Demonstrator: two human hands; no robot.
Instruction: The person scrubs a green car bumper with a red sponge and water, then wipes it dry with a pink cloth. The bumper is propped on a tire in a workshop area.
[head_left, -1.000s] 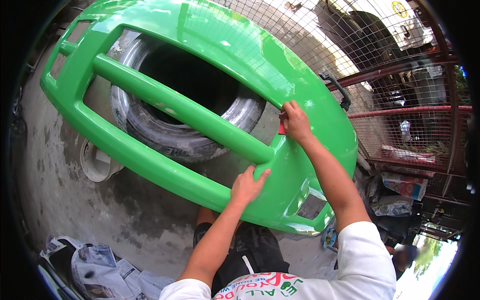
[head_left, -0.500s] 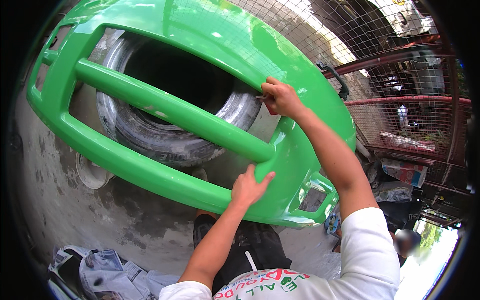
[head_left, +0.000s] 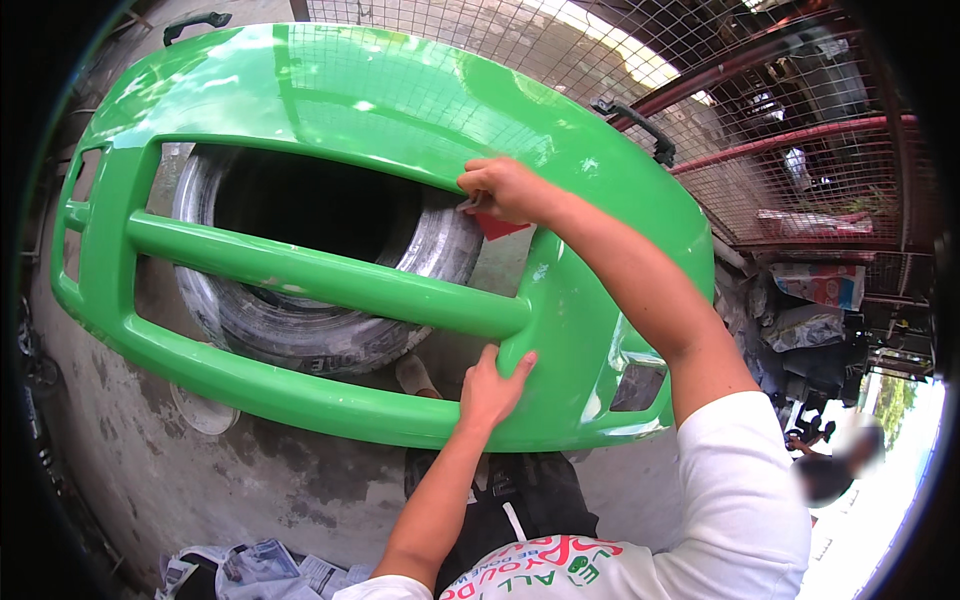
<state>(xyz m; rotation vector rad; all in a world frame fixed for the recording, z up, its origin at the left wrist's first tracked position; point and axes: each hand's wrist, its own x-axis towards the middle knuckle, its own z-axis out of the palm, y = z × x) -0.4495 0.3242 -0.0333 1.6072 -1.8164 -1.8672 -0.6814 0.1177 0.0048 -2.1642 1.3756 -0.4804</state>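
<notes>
Bodywork in glossy green (head_left: pixel 420 100), a long slotted panel, lies in front of the person with its convex face up; its long axis runs left to right, dipping slightly toward the right, and its bowed edge points away from the body. The right hand (head_left: pixel 505 190) pinches a folded red sheet (head_left: pixel 502 228) at the far rim of the large opening, probably for fine control along that edge. Near the opening's right end, the left hand (head_left: pixel 488 392) lies on the panel, thumb spread, apparently to steady it; its fingers are partly hidden, so whether it grips cannot be told. Beneath, a tire (head_left: pixel 250 328) seems to serve as a raised stand. Farther out are newspapers (head_left: pixel 265 570) and red-framed wire mesh (head_left: pixel 800 140).
</notes>
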